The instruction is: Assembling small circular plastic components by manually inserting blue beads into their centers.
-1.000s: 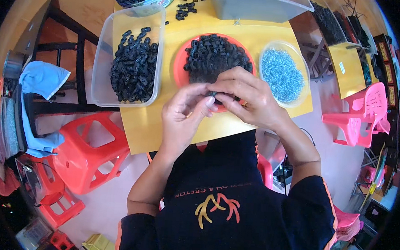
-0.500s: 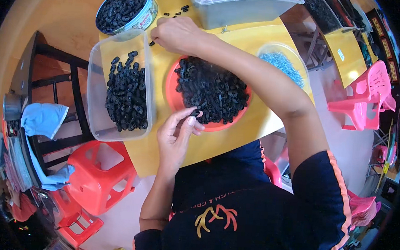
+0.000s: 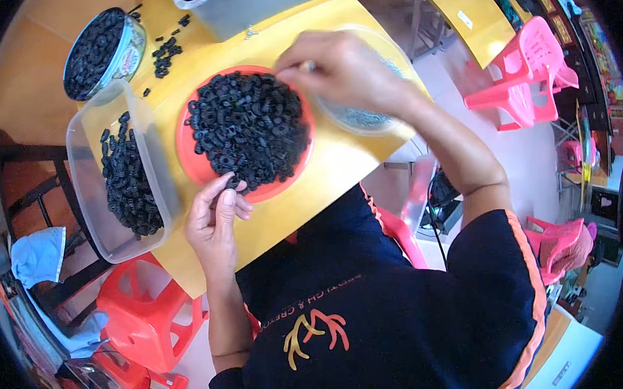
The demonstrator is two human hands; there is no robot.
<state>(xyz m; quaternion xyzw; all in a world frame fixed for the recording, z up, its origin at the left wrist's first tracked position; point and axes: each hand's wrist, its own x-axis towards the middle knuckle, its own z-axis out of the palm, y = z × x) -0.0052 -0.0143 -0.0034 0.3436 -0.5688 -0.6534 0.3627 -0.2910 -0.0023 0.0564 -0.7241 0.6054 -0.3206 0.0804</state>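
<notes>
Between the thumb and fingers of my left hand (image 3: pixel 215 216) is a small black plastic part (image 3: pixel 236 183), held over the near rim of a red plate (image 3: pixel 187 162). Heaped on that plate are many loose black plastic parts (image 3: pixel 251 127), some ring-shaped. My right hand (image 3: pixel 341 64), somewhat blurred, hovers by the plate's far right edge and partly covers a clear round bowl (image 3: pixel 400 54) of small silvery-blue pieces (image 3: pixel 355 116). Its fingers are curled together, and what they hold, if anything, cannot be made out.
Left of the plate stands a clear plastic box (image 3: pixel 78 134) of assembled black pieces (image 3: pixel 128 183). Beyond are a round tin (image 3: pixel 131 59) and a large grey bin (image 3: pixel 255 9), both with black parts. Loose parts (image 3: pixel 164 56) lie on the yellow table (image 3: pixel 319 184). A red stool (image 3: pixel 140 312) stands at lower left.
My right hand has moved from the loose parts at the far left to beside the clear bowl. The whole view has shifted. My left hand still holds a small black part.
</notes>
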